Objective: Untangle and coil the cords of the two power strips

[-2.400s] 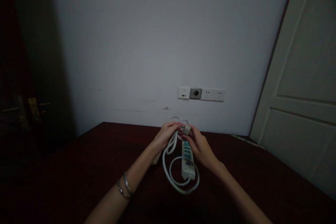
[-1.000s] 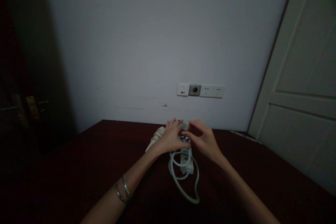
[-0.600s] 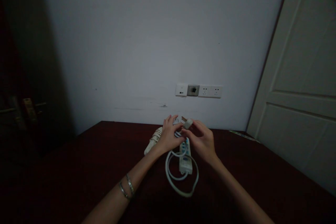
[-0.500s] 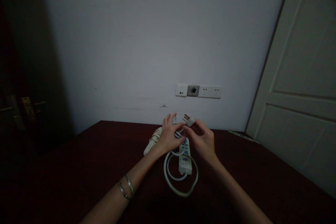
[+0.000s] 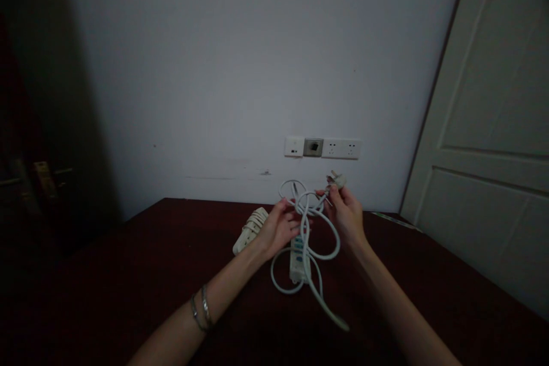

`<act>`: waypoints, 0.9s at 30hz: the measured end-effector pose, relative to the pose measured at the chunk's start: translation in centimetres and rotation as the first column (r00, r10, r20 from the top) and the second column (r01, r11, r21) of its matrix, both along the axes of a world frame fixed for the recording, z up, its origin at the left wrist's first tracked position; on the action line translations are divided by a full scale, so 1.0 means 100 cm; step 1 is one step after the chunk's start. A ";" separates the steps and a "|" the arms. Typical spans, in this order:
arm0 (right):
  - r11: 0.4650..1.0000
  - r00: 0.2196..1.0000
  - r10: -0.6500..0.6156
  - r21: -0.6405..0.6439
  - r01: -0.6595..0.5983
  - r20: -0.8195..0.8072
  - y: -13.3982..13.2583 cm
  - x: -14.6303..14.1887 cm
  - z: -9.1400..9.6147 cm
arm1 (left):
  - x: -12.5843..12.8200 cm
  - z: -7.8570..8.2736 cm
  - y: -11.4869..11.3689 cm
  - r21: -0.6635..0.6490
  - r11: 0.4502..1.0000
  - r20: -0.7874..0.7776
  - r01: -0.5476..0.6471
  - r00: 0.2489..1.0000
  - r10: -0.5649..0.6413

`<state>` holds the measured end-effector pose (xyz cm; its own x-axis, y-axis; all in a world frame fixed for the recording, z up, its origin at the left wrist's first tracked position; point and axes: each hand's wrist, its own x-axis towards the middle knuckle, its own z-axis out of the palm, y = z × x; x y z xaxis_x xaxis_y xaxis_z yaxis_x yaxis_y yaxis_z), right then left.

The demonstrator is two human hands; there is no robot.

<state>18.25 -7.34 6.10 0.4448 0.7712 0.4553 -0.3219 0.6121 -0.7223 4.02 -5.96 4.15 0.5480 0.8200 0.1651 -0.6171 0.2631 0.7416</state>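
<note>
A white power strip (image 5: 297, 260) with blue sockets lies on the dark red table (image 5: 128, 280). Its white cord (image 5: 319, 249) rises from it in loose loops. My right hand (image 5: 347, 217) is raised and pinches the cord's white plug (image 5: 337, 180), whose prongs point left. My left hand (image 5: 278, 229) is closed around the cord loops just left of the strip. A second, cream power strip (image 5: 250, 230) lies on the table behind my left hand.
Wall sockets (image 5: 322, 147) sit in a row low on the white wall above the table. A white door (image 5: 493, 143) stands at the right. A dark door with a brass handle (image 5: 40, 180) is at the left.
My right hand has lifted the plug up and to the right, pulling the coiled cord out into taller loops. My left hand has closed on the cord.
</note>
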 end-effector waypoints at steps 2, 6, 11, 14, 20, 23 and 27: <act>0.999 0.998 0.040 -0.001 -0.041 -0.051 0.003 -0.003 -0.002 | 0.004 -0.002 -0.005 -0.053 0.987 0.029 0.151 0.988 -0.149; 0.997 0.990 0.065 0.047 -0.060 -0.124 0.004 -0.004 -0.002 | 0.005 -0.007 0.000 -0.147 0.980 0.080 -0.132 0.986 0.144; 0.991 0.972 0.027 0.135 0.004 -0.233 0.006 0.003 0.003 | -0.007 -0.012 0.020 -0.277 0.925 0.124 -0.262 0.944 0.304; 0.995 0.953 0.060 0.095 -0.034 -0.296 0.009 0.004 0.000 | -0.005 -0.015 0.014 -0.167 0.975 0.156 0.150 0.980 -0.124; 0.967 0.973 0.202 -0.133 -0.216 -0.116 0.007 -0.005 -0.013 | 0.004 -0.009 -0.006 0.125 0.907 0.172 0.402 0.891 -0.419; 0.978 0.987 0.160 -0.128 -0.163 -0.028 0.006 -0.009 -0.017 | 0.001 -0.005 -0.004 0.069 0.933 0.127 0.352 0.925 -0.358; 0.990 0.983 0.120 -0.094 -0.108 0.141 0.004 -0.015 -0.020 | -0.003 -0.003 -0.006 -0.009 0.960 0.059 0.280 0.959 -0.279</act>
<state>16.74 -6.96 4.12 0.2853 0.8522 0.4386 -0.2733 0.5110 -0.8150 3.73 -6.53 3.83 0.7458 0.6385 0.1899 -0.5580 0.4432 0.7016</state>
